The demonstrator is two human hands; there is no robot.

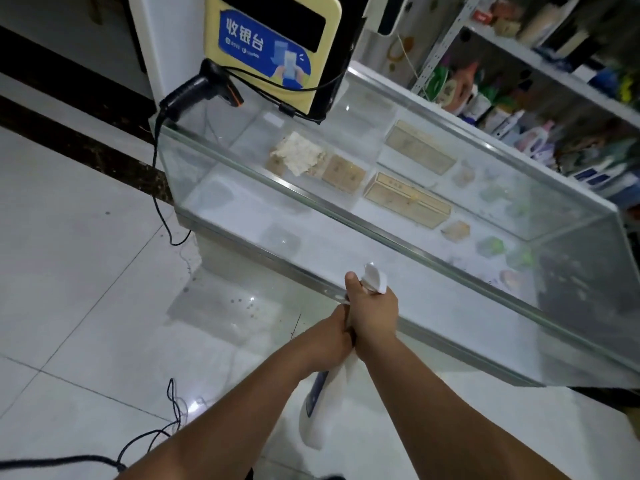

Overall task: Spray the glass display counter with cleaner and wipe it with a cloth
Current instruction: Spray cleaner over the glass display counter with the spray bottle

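Just below centre, toward 6 o'clock: right hand [375,317] wrapped tight round the neck of a white spray bottle [311,434], thumb raised beside the nozzle head. Nozzle aimed toward 1 o'clock, in front of the front pane of the glass display counter [346,207]; touching the glass or not, impossible to tell. Bottle body hanging down toward 6 o'clock between the two forearms, its upper part hidden behind the wrists, a blue label only half seen.

Left hand [332,336] pressed in under the right wrist, against the bottle's neck. Fingers hidden there, so gripping or merely touching: cannot tell.

Counter stretched from 10 o'clock to 4 o'clock, far right end cut off by the frame edge. Pale crumpled cloth [299,152] toward 12 o'clock, seemingly lying on the glass top, well apart from both hands. Under the glass, tan boxes [408,199] and small greenish things, hazy and hard to name.

At 11 o'clock, black barcode scanner [201,90] on the counter's corner, just beside a yellow payment terminal [273,50] cropped at the top. At 2 o'clock, shelves [540,60] of blurred bottles. At 7 o'clock, black cable [173,403] looped on the tiled floor [86,271], running out of frame.
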